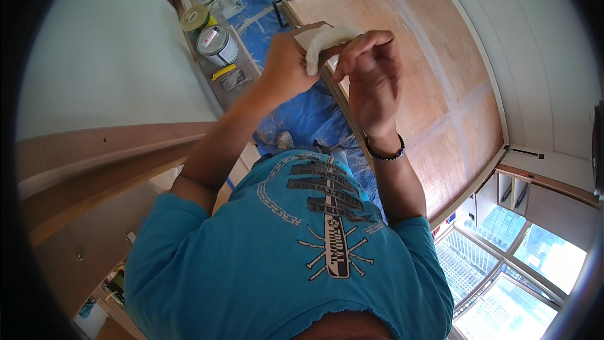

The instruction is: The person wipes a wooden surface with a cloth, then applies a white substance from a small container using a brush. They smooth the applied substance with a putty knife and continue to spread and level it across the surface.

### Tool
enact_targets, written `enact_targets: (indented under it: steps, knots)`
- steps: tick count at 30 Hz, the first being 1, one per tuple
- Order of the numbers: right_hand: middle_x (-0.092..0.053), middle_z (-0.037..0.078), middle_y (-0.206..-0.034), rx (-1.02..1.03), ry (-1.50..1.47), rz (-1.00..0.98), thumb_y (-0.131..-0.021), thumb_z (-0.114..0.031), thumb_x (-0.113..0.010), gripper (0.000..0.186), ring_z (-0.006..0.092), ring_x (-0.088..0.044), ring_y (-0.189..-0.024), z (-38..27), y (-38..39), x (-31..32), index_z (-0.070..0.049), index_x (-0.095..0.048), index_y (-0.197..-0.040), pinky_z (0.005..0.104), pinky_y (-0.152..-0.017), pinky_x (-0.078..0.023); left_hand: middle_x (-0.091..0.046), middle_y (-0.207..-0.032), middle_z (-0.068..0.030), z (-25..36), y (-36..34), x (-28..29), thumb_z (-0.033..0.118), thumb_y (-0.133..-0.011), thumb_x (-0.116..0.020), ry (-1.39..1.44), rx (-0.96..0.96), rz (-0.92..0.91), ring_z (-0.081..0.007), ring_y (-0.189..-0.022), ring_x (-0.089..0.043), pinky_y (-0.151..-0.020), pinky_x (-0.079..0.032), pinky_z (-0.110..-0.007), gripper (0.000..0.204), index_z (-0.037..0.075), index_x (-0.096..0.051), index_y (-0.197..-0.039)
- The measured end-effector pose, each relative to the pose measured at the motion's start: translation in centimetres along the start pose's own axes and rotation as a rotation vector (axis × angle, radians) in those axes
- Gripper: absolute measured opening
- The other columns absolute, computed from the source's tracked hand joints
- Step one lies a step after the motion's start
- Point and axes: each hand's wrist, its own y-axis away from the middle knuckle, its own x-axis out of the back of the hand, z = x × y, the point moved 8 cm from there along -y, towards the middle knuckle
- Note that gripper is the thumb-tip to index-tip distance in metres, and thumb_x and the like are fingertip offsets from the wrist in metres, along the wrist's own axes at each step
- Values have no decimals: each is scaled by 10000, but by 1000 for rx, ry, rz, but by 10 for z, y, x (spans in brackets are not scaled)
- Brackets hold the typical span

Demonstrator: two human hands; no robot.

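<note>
My left hand [290, 63] is closed around a flat pale piece with a thick, cream-white, paste-like curved mass [330, 38] along its edge. The mass bends over toward my right and hangs down beside the fingers; whether it is filler paste or soft cloth, I cannot make out. My right hand [376, 75], with a dark beaded bracelet [385, 148] at the wrist, is raised close to the mass's right end. Its palm is turned partly toward me and its fingers curl in; what they grip is hidden. Both hands are over the near-left edge of a wooden panel [358, 19].
The panel has pale filled seams and a white rim. On a narrow ledge at left stand a yellow-green can [197, 19] and a white-grey can [217, 45], with a yellow-handled tool [223, 72] beside them. Blue sheeting [292, 113] covers the floor. Windows [503, 271] are at lower right.
</note>
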Motion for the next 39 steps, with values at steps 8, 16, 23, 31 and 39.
enact_targets:
  steps: [8,16,23,31,39]
  knots:
    - [-690,118,-1152,-180,-977,341,-1063,-541,-462,498,290,-635,-1172,35,0,35,-95,-639,-1196,570,-1141,-407,-772,-988,-118,-4,5,22,118,-960,-752,169,-20,445,-230,-856,-745,-755,-579,-315,157,25,-753,-1087]
    - [-391,192,-1640,-382,-875,259,-1002,-790,-330,923,413,-365,-1500,68,14,33,-113,-327,-1629,598,-1238,-277,-267,-1725,-82,29,13,-64,821,-872,-507,-587,-157,-328,-265,-1628,-105,-1216,0,-755,986,106,-488,-1551]
    - [-322,201,-1682,-271,-1022,-5,-1033,-668,-347,874,377,-277,-1563,49,18,43,-41,-282,-1638,536,-1290,-212,-271,-1727,-32,16,27,-58,879,-778,-504,-666,-250,-467,-240,-1612,-177,-1279,-73,-655,1095,180,-404,-1615]
    - [-450,117,-1620,-313,-1013,147,-1001,-726,-375,821,339,-457,-1468,41,48,68,-155,-418,-1588,550,-1205,-364,-265,-1729,-20,20,23,-46,847,-775,-563,-723,-263,-420,-230,-1614,-165,-1286,-37,-652,1091,209,-360,-1636]
    - [-578,113,-1429,-381,51,217,-1079,-544,-447,644,224,-584,-1260,37,63,76,-63,-476,-1506,400,-1070,-467,-650,-911,-51,19,28,-48,688,-822,-752,-283,-134,-594,-218,-869,-635,-787,-495,-403,595,99,-674,-809]
